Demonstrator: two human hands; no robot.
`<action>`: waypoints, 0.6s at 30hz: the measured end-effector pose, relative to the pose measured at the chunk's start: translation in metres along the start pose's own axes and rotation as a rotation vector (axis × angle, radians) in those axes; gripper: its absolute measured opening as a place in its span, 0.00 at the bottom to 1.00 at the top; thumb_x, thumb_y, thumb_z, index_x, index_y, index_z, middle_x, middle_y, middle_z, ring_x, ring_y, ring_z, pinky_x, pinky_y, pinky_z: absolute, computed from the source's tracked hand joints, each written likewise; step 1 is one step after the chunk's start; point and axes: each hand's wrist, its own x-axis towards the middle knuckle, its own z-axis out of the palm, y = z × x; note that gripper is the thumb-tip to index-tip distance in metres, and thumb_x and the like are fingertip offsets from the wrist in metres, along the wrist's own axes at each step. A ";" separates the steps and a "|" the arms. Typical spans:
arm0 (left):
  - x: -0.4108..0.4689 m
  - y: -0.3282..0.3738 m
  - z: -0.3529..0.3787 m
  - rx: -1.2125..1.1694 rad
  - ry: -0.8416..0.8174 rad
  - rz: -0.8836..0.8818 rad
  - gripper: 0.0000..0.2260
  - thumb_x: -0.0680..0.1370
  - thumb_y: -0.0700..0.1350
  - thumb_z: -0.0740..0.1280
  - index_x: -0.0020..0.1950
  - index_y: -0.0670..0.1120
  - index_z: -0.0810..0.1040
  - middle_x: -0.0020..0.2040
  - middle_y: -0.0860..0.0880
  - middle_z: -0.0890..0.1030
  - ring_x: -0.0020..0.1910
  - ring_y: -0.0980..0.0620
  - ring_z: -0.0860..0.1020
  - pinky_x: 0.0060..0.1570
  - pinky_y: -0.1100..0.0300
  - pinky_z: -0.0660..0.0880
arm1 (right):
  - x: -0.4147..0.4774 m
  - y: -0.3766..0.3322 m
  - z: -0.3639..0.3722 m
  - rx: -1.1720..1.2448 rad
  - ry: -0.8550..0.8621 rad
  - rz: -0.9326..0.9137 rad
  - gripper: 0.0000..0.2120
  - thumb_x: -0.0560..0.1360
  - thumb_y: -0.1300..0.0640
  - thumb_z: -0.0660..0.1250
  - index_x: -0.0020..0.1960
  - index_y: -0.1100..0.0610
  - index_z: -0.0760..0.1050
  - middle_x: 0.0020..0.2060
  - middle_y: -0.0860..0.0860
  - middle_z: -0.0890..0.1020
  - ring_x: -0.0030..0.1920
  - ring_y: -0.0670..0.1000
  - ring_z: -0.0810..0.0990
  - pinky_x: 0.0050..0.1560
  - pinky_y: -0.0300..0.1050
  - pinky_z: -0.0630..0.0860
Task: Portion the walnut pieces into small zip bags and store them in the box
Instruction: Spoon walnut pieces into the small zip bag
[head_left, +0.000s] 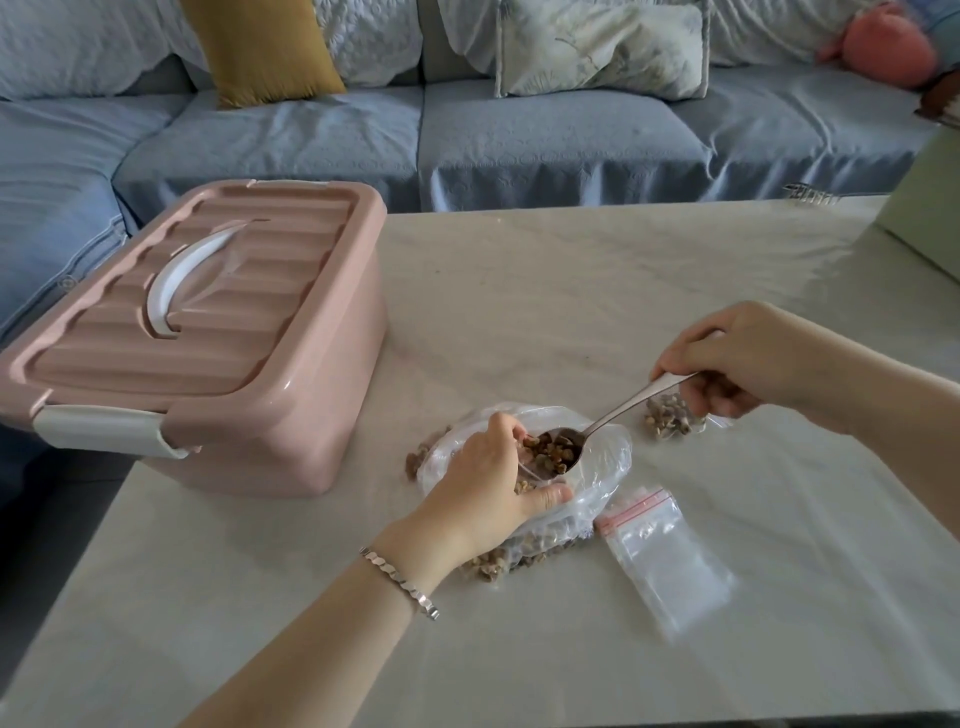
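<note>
My left hand (485, 483) holds a small zip bag open over the large clear bag of walnut pieces (597, 467) on the table. My right hand (737, 358) grips the handle of a metal spoon (618, 415), whose bowl carries walnut pieces at the mouth of the small bag. A filled small bag of walnuts (670, 415) lies just under my right hand. A stack of empty zip bags with red seals (665, 556) lies to the right of the large bag. The pink box (208, 332) stands at the left with its lid shut.
The pale table (571, 270) runs to a blue sofa (519, 140) with cushions behind it. A pale green object (930, 208) sits at the table's far right edge. Some loose walnut pieces lie beside the large bag.
</note>
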 end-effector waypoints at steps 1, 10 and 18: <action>0.000 0.000 0.000 -0.006 0.005 -0.002 0.27 0.73 0.59 0.66 0.63 0.47 0.59 0.54 0.52 0.66 0.52 0.53 0.70 0.50 0.64 0.65 | -0.001 -0.004 0.001 -0.030 0.005 -0.024 0.09 0.75 0.65 0.61 0.39 0.64 0.79 0.19 0.53 0.76 0.16 0.46 0.66 0.21 0.34 0.66; 0.001 -0.001 0.006 -0.164 0.098 0.021 0.23 0.73 0.55 0.69 0.57 0.50 0.58 0.55 0.52 0.72 0.51 0.56 0.73 0.45 0.71 0.67 | -0.028 -0.028 0.031 -0.300 0.054 -0.262 0.11 0.74 0.60 0.61 0.35 0.56 0.78 0.23 0.49 0.81 0.20 0.45 0.74 0.32 0.41 0.74; -0.004 0.000 0.000 -0.210 0.206 0.068 0.21 0.73 0.54 0.68 0.53 0.51 0.56 0.47 0.60 0.70 0.45 0.64 0.72 0.44 0.79 0.66 | -0.047 -0.038 0.015 -0.418 0.195 -0.436 0.12 0.73 0.57 0.61 0.33 0.50 0.77 0.21 0.44 0.79 0.20 0.45 0.75 0.29 0.39 0.75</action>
